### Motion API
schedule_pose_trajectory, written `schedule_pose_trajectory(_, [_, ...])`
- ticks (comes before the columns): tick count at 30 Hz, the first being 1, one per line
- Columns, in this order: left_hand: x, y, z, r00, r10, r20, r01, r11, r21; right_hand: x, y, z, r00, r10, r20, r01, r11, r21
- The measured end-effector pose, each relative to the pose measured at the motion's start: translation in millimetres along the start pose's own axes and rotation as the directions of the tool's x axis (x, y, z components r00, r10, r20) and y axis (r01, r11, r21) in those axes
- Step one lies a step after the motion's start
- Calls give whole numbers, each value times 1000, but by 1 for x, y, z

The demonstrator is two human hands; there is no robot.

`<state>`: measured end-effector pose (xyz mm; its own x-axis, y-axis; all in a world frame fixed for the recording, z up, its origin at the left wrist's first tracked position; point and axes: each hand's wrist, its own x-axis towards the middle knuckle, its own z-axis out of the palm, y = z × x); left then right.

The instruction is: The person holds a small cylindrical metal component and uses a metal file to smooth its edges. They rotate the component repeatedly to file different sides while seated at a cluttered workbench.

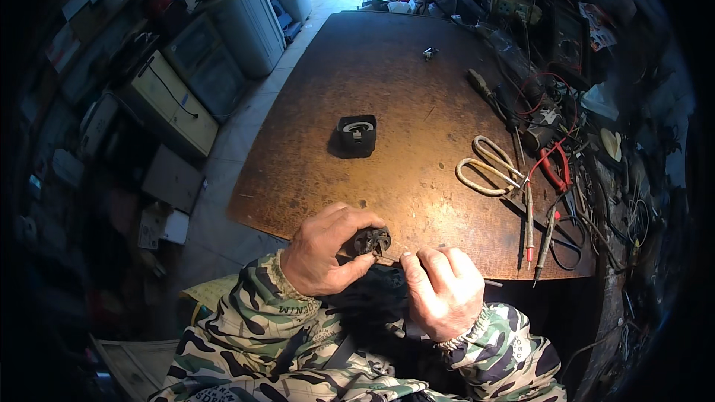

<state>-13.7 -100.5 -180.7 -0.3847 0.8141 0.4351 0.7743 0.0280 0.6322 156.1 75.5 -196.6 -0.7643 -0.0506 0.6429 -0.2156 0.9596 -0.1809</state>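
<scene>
My left hand (320,253) grips a small round black component (372,238) near the front edge of the wooden table. My right hand (443,290) is closed on a thin tool (492,283), its far end beside the component; exactly what tool is unclear. Beyond them stands a square black housing (357,147) with a pale ring inside. To the right lie large pale-handled scissors (474,187), red-handled pliers (555,167) and two test probes (529,223). A small metal part (429,53) sits farther back on the table.
The table (313,104) carries tangled cables, a multimeter (566,45) and assorted tools along its right side, with more clutter at the back. Left of it, a tiled floor aisle (246,119) runs past cabinets (179,112) and appliances.
</scene>
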Motion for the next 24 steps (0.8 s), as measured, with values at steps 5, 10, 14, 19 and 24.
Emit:
schedule_pose_trajectory(5, [1, -6, -1, 998, 51, 38, -52, 998, 20, -3, 21, 11, 994, -108, 31, 104, 989, 101])
schedule_pose_trajectory(10, [2, -7, -1, 998, 40, 51, -39, 999, -27, 2, 20, 3, 994, -112, 14, 109, 985, 134])
schedule_pose_trajectory(14, [0, -8, 1, 999, 23, 31, -22, 999, -23, 6, 20, 6, 996, -85, 10, 81, 978, 191])
schedule_pose_trajectory(19, [1, -6, 3, 1000, 12, -1, -12, 1000, -16, 3, 24, 13, 998, -58, -31, 62, 984, 166])
schedule_pose_trajectory(24, [-1, -7, 5, 1000, -3, -25, 3, 1000, -26, 6, 23, 12, 999, -27, -29, 32, 982, 187])
